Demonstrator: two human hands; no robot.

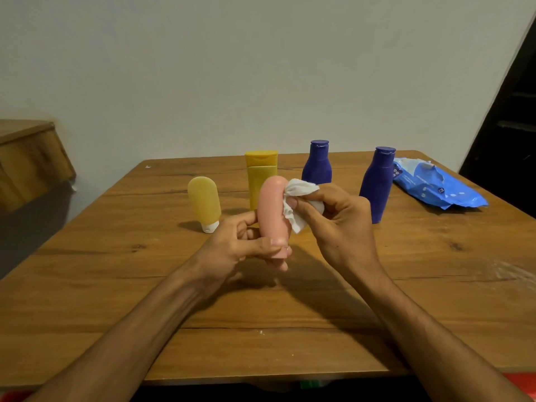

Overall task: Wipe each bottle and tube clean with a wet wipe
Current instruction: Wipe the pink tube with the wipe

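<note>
My left hand [232, 245] grips the lower, cap end of a pink tube [272, 207], held upright above the table's middle. Pinched in my right hand [336, 221] is a crumpled white wet wipe [298, 198], pressed against the tube's right side near its top. Behind stand a pale yellow tube [204, 203] on its white cap, a yellow bottle [261, 172] partly hidden by the pink tube, and two dark blue bottles [317, 162] [378, 184].
A blue pack of wet wipes [435, 184] lies at the back right of the wooden table [116, 271]. A wooden piece of furniture [29, 158] stands off to the left. A dark doorway [510, 126] is at the right.
</note>
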